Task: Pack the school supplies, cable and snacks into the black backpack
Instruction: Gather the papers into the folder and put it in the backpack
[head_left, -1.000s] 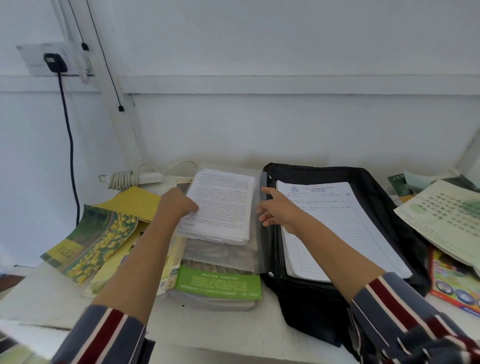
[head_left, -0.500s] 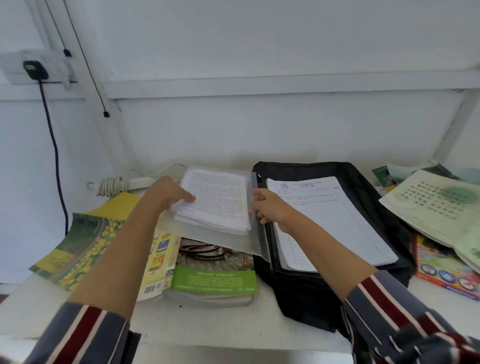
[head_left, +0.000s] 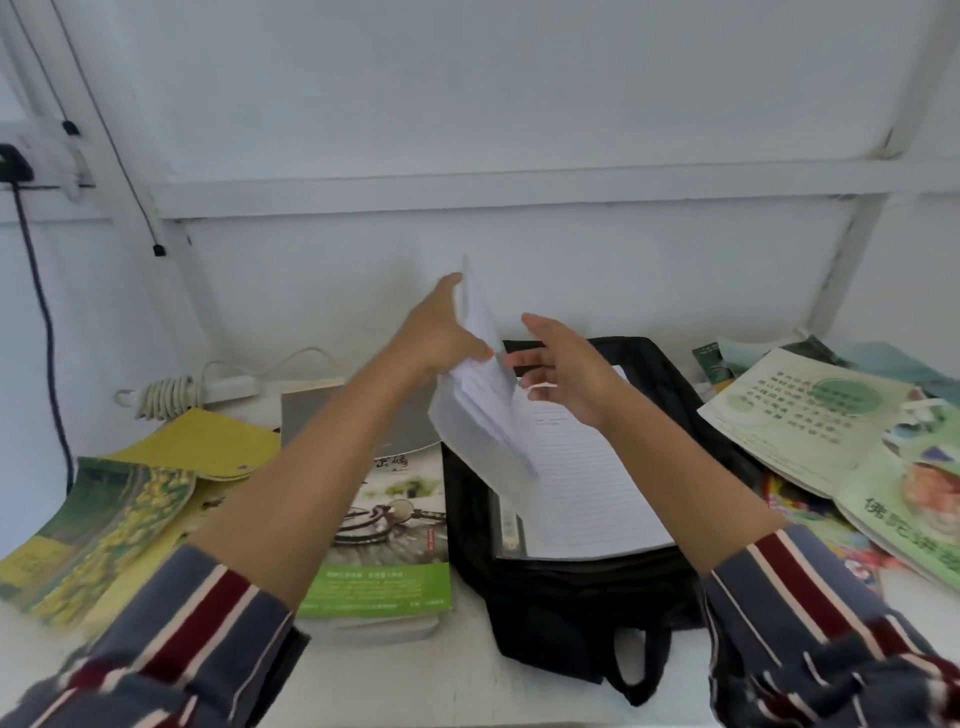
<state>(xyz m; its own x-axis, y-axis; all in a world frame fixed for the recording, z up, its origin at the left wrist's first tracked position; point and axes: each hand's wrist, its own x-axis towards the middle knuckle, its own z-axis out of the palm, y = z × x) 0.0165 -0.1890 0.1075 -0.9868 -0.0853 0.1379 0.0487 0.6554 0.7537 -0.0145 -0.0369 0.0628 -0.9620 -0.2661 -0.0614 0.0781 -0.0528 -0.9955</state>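
two hands meet over the soft black backpack, which lies flat and unzipped on the white table. the left hand pinches a floppy sheaf of printed sheets in a clear plastic sleeve. the blurred sheaf tilts steeply on edge, its long axis running from the wall down toward the person, its lower end over the lined pad inside the bag. the right hand is loose, fingers spread, just beside the sheaf. a glossy green-banded book touches the bag's left edge; green booklets crowd its right.
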